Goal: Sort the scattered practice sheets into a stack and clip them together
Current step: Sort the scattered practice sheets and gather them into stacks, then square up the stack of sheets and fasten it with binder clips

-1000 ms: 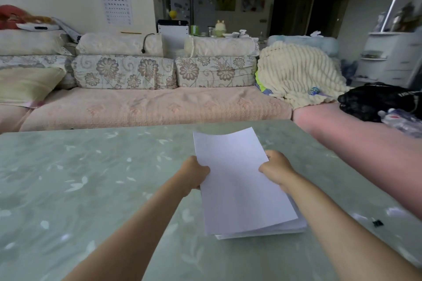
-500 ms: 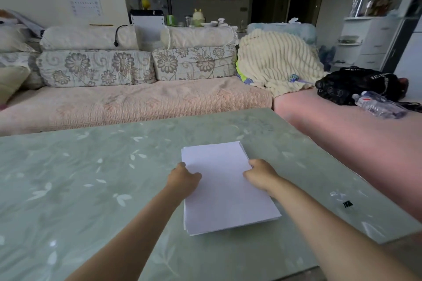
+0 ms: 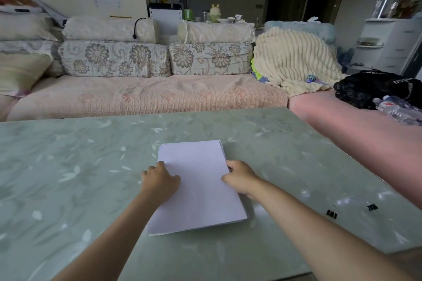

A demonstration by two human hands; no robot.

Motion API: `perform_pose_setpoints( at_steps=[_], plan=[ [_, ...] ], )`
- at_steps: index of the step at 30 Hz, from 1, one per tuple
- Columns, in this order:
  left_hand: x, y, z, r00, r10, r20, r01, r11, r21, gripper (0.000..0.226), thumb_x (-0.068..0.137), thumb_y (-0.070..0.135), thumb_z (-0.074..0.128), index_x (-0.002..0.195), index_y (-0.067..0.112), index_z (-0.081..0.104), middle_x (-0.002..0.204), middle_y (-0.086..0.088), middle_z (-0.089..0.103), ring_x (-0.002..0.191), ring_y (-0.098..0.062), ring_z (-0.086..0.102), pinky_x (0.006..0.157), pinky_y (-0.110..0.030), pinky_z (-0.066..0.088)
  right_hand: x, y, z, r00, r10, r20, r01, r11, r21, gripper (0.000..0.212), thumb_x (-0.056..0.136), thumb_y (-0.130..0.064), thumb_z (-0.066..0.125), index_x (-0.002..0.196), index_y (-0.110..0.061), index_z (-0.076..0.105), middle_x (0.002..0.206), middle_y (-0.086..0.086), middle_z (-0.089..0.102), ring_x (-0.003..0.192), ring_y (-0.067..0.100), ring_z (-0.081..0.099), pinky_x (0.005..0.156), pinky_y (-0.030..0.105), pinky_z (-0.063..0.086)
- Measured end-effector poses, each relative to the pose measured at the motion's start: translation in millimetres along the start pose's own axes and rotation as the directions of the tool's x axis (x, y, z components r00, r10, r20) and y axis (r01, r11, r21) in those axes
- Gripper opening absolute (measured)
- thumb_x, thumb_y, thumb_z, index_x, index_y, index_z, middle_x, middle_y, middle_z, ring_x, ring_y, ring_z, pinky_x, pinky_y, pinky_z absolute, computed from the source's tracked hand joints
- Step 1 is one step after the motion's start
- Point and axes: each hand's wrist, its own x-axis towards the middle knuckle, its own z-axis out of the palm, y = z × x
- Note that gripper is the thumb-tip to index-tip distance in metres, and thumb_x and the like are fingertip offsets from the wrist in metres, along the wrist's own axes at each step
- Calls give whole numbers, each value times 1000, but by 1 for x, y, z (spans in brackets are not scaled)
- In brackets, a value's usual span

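Observation:
A stack of white practice sheets (image 3: 196,187) lies flat on the pale green table (image 3: 68,189), its edges nearly even. My left hand (image 3: 159,181) holds the stack's left edge with curled fingers, the thumb lying on the top sheet. At the right edge my right hand (image 3: 239,178) grips the stack, its fingertips tucked against the side of the sheets. Two small black binder clips, one (image 3: 331,214) nearer me and one (image 3: 372,207) further right, lie loose on the table to the right of my right forearm.
A sofa with floral cushions (image 3: 114,57) runs along the table's far edge. A pink seat (image 3: 365,139) borders the table on the right, carrying a cream blanket (image 3: 294,61), a black bag (image 3: 374,86) and a plastic bottle (image 3: 399,109).
The stack was held tilted up off the table a second ago; it now lies flat. Both hands stayed at its side edges. The view shifted and both clips came into sight.

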Motion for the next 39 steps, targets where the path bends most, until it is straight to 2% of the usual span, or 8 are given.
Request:
perform_pose_setpoints(
  at_steps=[4,9,15,22,28,32,35,39],
  plan=[
    [1,-15,-10,999,-1,-41,3,998,60,62,88,39,54,139,10,35,136,-16,44,130,-34,34,105,-38,29,3,-11,9,999,-34,40,38,995,-89,31,79,-19,52,104,-18,70,102,2,73,95,23,70,80,32,55],
    [-13,28,-10,954,228,-193,-225,974,36,61,89,41,55,143,18,39,145,-7,40,134,-29,28,107,-41,32,-6,-2,-24,986,-112,-126,76,962,-262,49,93,-28,60,140,-16,55,143,7,53,130,22,53,107,26,38],
    [-49,131,32,832,553,-40,-554,829,-75,40,91,36,56,128,21,55,121,0,58,114,-20,51,94,-32,44,-40,52,-101,936,-193,-295,88,938,-334,26,93,-20,62,116,-23,72,118,-2,67,94,12,60,84,18,39],
    [-108,225,104,651,726,221,-715,685,-143,36,86,41,62,119,27,61,110,5,62,101,-13,60,88,-24,45,-91,128,-186,897,-104,-429,-126,870,-476,26,91,-22,57,111,-30,72,117,-5,62,111,18,61,94,31,49],
    [-138,254,146,574,713,403,-763,645,-53,50,69,61,71,113,38,61,111,7,53,99,-12,57,89,-31,48,-110,171,-214,852,173,-494,-429,771,-471,27,88,-34,52,112,-27,62,119,4,48,111,28,57,86,34,46],
    [-132,250,157,562,749,352,-781,620,-73,27,77,38,73,102,28,69,100,2,58,93,-17,61,81,-28,51,-104,182,-207,886,131,-445,-343,830,-440,23,85,-17,53,105,-21,63,115,6,52,105,28,59,85,30,46],
    [-119,240,154,597,749,288,-764,640,-83,22,80,28,73,99,19,71,97,-2,64,88,-18,62,74,-23,47,-95,177,-196,922,-2,-387,-185,877,-444,32,81,-1,52,102,-18,69,105,3,57,102,24,59,81,24,42],
    [-98,220,142,665,718,208,-727,686,-42,17,81,22,72,96,16,69,100,-4,62,91,-19,60,76,-24,44,-80,162,-172,926,-192,-325,55,920,-387,28,81,1,60,97,-18,73,93,-2,60,90,19,62,78,19,44]
  ],
)
